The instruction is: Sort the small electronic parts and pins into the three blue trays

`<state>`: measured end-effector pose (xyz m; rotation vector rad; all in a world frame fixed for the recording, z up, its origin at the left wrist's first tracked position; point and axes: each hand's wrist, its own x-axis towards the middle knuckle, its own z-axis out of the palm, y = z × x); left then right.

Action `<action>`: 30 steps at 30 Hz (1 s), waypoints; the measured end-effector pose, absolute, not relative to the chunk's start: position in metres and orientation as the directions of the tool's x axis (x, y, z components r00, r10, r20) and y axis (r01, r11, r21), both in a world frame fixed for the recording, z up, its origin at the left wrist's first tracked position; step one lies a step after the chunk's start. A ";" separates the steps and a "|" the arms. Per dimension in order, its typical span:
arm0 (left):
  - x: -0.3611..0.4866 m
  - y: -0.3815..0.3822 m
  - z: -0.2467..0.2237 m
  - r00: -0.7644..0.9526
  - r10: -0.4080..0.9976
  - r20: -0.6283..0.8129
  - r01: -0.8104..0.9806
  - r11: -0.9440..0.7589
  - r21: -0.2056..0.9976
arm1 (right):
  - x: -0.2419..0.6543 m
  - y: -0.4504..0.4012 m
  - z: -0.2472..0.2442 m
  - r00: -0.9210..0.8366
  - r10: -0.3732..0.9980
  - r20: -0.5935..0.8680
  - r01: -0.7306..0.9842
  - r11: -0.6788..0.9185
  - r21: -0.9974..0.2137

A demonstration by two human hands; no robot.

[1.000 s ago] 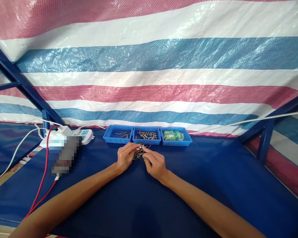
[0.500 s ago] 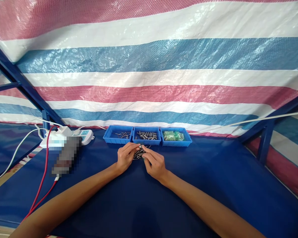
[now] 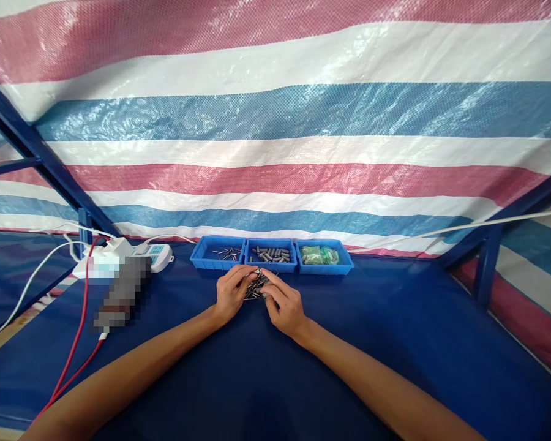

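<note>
My left hand [image 3: 231,295] and my right hand [image 3: 285,307] meet at the fingertips over the middle of the table. Thumb and fingers of the left are pinched on a small shiny metal piece [image 3: 258,270], too small to name exactly. The right index finger reaches to the same piece, while its other fingers are curled in; what they hold, if anything, is hidden. Beneath and between the hands lies a pile of thin metal pins [image 3: 253,288], partly covered by the fingers.
Behind the hands stand three blue bins in a row: the left bin [image 3: 202,264] with a few thin pins, the middle bin [image 3: 275,268] with thicker metal cylinders, the right bin [image 3: 326,269] with green-tinted bags. A white power strip [image 3: 160,257] and red cable [image 3: 83,306] lie at left.
The view has tilted slightly, so the striped sheet sits a little lower. Both hands stay over the pile, with only small finger shifts.
</note>
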<state>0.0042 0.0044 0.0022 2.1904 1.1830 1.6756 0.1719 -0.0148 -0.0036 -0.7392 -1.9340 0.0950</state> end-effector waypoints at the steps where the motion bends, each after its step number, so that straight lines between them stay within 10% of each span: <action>1: 0.004 0.004 0.003 0.067 0.652 0.755 0.492 -0.680 0.544 | 0.172 -0.015 -0.004 -0.297 0.531 0.793 0.455 0.809 -0.371; 30: 0.003 0.003 0.004 0.079 0.677 0.732 0.490 -0.666 0.563 | 0.171 -0.016 -0.005 -0.328 0.563 0.758 0.480 0.791 -0.379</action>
